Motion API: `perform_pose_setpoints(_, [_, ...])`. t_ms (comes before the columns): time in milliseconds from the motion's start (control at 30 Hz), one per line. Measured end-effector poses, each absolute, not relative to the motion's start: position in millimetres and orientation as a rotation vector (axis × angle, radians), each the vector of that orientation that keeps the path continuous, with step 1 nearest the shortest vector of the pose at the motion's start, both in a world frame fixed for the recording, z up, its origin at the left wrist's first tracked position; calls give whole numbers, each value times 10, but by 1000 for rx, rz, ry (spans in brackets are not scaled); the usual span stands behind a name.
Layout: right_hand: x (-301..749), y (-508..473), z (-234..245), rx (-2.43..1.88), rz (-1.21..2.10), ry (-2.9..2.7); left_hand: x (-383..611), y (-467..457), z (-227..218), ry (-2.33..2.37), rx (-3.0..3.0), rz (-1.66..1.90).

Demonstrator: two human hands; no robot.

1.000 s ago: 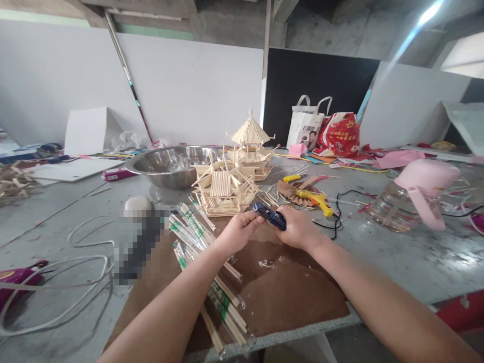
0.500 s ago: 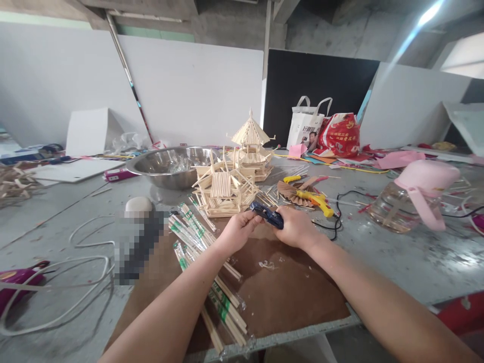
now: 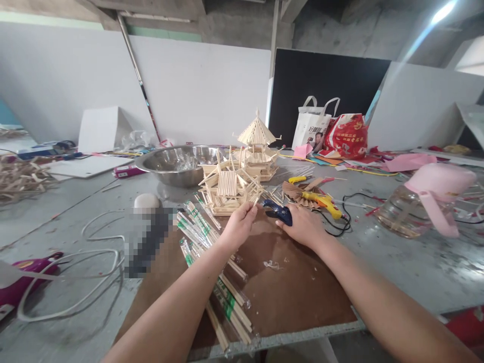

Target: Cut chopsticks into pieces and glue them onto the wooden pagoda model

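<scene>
White boards point(image 3: 204, 91) and a black board point(image 3: 325, 85) at the back, under bare concrete. In front of them, a grey table point(image 3: 408, 267) with a brown mat point(image 3: 302, 307) along its near edge.

Over the far part of the mat, both hands, close together but apart. In the right hand point(image 3: 305, 227), a blue tool point(image 3: 279, 213), gripped in curled fingers, its head towards the left fingertips, with a gap between. In the left hand point(image 3: 239, 226), a narrow pinch of thumb and fingers on a pale stick point(image 3: 256, 203), only a tip of it in sight.

Just beyond the left hand, a stick house point(image 3: 227, 189) with an open frame and a slatted panel on its near side; whether touched by the fingers, impossible to tell. Behind it and to the right, a pavilion point(image 3: 257, 138) with a pointed roof.

Under and beside the left forearm, wrapped chopsticks point(image 3: 235, 301), lying slantwise on the mat. Between the forearms, a crumpled scrap point(image 3: 272, 264).

Beyond the right hand, a yellow glue gun point(image 3: 321, 200) on its side, near a brown paper fan point(image 3: 295, 193). Farther right, a pink-topped bottle point(image 3: 404, 212). Left of the house, a steel bowl point(image 3: 161, 176) with clear plastic inside.
</scene>
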State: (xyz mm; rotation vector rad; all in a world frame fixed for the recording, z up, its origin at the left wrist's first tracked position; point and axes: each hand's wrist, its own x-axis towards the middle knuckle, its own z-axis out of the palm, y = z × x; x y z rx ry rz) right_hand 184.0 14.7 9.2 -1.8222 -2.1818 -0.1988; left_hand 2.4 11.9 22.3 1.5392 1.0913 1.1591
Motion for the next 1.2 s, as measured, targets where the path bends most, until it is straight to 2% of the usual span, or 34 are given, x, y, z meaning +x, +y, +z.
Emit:
perform_pose_setpoints(433, [1818,168,-43,-1641,-155,-2419,30,160,223,1119,1189,1391])
perform_pose_setpoints(700, [1924,197,-34,-1673,102,-2517,25,170,213,1006,1087,1460])
perform_pose_setpoints(933, [1986,243,-71,-1449,-63,-2310,-54,255,175,1082,1160,1407])
perform_pose_setpoints(1200, [1699,347,473,-1119,-211,-2238,-191,394,137,1087,1176,1286])
